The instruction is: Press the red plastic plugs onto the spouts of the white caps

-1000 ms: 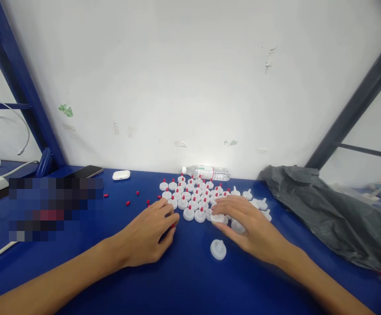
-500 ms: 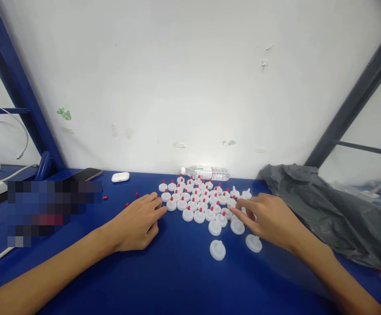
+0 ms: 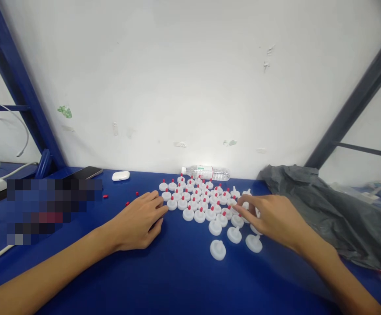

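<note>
Several white round plastic caps with thin nozzles (image 3: 199, 215) stand in a cluster on the blue table, most with a small red tip on the nozzle. My left hand (image 3: 141, 221) rests on the table just left of the cluster, its fingers curled under and their tips hidden. Over the cluster's right side is my right hand (image 3: 265, 214), thumb and forefinger drawn into a pinch among the caps. What lies between those fingertips is too small to make out. Bare-nozzled white caps (image 3: 253, 243) lie in front of and below this hand. Loose red tips (image 3: 127, 204) lie beyond my left hand.
Behind the cluster a clear bottle (image 3: 206, 173) lies along the wall. A white earbud case (image 3: 120, 176) and a phone (image 3: 90, 173) are at the back left. A grey plastic bag (image 3: 328, 214) spreads on the right, beside blue metal frame posts (image 3: 351, 92).
My right hand has shifted slightly and its fingers have come together. A red-tipped cap and a bare one now show below its fingertips. My left hand has barely moved.
</note>
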Tool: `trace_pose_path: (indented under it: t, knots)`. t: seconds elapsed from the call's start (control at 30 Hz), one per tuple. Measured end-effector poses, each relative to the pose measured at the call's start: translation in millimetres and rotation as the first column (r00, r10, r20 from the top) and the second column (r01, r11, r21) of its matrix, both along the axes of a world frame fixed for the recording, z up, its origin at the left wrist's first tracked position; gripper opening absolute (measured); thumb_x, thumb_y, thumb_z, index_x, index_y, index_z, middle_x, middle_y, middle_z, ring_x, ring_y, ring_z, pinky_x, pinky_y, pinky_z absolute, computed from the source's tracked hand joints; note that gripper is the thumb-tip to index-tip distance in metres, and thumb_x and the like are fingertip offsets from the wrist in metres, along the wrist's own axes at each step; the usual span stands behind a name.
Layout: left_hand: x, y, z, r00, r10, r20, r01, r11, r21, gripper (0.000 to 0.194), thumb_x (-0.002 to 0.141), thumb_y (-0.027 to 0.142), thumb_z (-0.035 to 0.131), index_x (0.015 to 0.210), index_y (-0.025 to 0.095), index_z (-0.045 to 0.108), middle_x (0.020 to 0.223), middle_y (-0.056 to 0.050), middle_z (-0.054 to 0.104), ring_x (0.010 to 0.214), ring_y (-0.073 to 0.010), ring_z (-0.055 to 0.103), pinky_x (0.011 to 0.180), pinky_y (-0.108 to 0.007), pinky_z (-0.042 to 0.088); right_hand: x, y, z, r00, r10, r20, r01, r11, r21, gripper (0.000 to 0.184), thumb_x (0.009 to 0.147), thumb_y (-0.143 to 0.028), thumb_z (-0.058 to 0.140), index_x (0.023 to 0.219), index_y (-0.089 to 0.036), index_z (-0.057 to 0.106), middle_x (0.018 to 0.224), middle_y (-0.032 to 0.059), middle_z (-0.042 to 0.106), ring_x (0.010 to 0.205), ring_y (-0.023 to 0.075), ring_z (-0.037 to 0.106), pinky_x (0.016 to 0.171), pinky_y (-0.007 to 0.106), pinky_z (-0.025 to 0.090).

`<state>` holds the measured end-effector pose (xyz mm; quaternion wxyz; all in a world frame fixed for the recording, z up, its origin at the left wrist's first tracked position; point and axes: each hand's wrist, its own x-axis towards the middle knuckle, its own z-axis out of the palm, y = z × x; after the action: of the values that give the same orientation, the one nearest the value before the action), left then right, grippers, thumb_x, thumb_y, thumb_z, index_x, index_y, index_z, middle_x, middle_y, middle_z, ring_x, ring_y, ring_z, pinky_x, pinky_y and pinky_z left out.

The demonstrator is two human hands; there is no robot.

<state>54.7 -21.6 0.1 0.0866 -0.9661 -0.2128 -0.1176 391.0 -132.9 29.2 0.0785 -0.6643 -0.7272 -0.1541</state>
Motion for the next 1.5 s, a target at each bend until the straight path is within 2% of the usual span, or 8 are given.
trace_pose_path:
  t: [0.2,0.37,0.47,0.73,0.93,1.1,1.3,1.5]
  knots:
    - [1.0,-4.0,6.9,0.995,-0.066,0.077,0.064,0.998,0.026,0.026,0.100,0.019,0.035,0.084,0.018,0.055,0.085,-0.007,0.054,0.080,-0.0233,0.043,0.075,-0.041,0.039,5.0,-1.1,2.5,0.998,-0.020,-0.067,0.010,0.988,-0.154,0.021,0.093,-0.044,0.062,0.086,-0.028,0.073,0.081,0.0009,0.076,0.072,0.0237,0.071,0.059,0.030,0.041]
    - [0.6,-11.2,12.6,0.957,-0.133,0.256,0.121,0.991,0.063,0.026,0.099,0.016,0.033,0.084,0.017,0.055,0.081,-0.007,0.054,0.077,-0.0227,0.043,0.073,-0.040,0.037,-2.7,-5.0,16.9,0.910,0.137,-0.390,-0.177,0.982,-0.070,0.026,0.101,-0.047,0.046,0.101,-0.025,0.061,0.112,0.0065,0.073,0.085,0.0215,0.071,0.068,0.031,0.053]
    - [0.1,-16.3,13.9,0.920,-0.169,0.353,0.158,0.986,0.060,0.022,0.099,0.017,0.036,0.089,0.017,0.056,0.082,-0.007,0.056,0.077,-0.0225,0.044,0.072,-0.039,0.037,-22.5,2.0,23.2,0.847,0.270,-0.458,-0.333,0.941,-0.062,0.019,0.104,-0.039,0.041,0.107,-0.025,0.054,0.118,0.0077,0.070,0.093,0.0212,0.070,0.073,0.031,0.055]
    - [13.7,-38.0,0.7,0.909,-0.106,0.404,0.147,0.987,-0.070,0.022,0.100,0.037,0.052,0.089,0.018,0.055,0.082,-0.004,0.059,0.079,-0.0219,0.048,0.069,-0.035,0.039,-93.0,12.1,-0.3,0.790,0.610,-0.062,-0.591,0.785,0.188,0.022,0.102,-0.034,0.054,0.116,-0.018,0.059,0.096,0.0067,0.071,0.085,0.0213,0.067,0.075,0.034,0.053]
    - [21.2,-49.1,-1.5,0.914,-0.140,0.381,0.212,0.965,-0.156,0.024,0.103,0.017,0.035,0.084,0.020,0.049,0.081,-0.003,0.058,0.074,-0.0191,0.046,0.069,-0.035,0.037,-98.9,8.0,-11.6,0.719,0.694,0.028,-0.671,0.683,0.290,0.033,0.101,-0.043,0.053,0.113,-0.014,0.062,0.090,0.0053,0.073,0.077,0.0176,0.067,0.070,0.031,0.050]
    - [24.1,-49.5,-2.7,0.924,-0.089,0.371,0.166,0.970,-0.180,0.016,0.099,0.019,0.041,0.086,0.019,0.050,0.083,-0.004,0.058,0.078,-0.0199,0.047,0.070,-0.035,0.037,-98.9,8.0,-12.7,0.706,0.705,0.068,-0.686,0.657,0.312,0.036,0.100,-0.048,0.051,0.098,-0.016,0.067,0.078,0.0030,0.071,0.067,0.0155,0.063,0.062,0.030,0.045]
    - [31.5,-52.0,-5.8,0.908,-0.152,0.390,0.253,0.942,-0.222,0.029,0.104,0.020,0.032,0.079,0.020,0.046,0.076,-0.001,0.056,0.072,-0.0179,0.044,0.067,-0.034,0.035,-101.8,4.1,-11.6,0.716,0.696,0.058,-0.674,0.668,0.315,0.031,0.101,-0.042,0.054,0.089,-0.017,0.068,0.074,0.0004,0.070,0.063,0.0138,0.062,0.059,0.031,0.042]
    - [13.8,-37.8,11.2,0.771,0.234,0.592,0.093,0.878,-0.470,0.044,0.107,0.034,0.026,0.065,0.022,0.028,0.061,0.003,0.039,0.057,-0.0135,0.039,0.054,-0.030,0.032,-63.1,13.6,-5.1,0.796,0.574,0.192,-0.601,0.712,0.362,0.017,0.099,-0.021,0.057,0.111,-0.017,0.069,0.103,0.0069,0.077,0.082,0.0197,0.070,0.069,0.032,0.049]
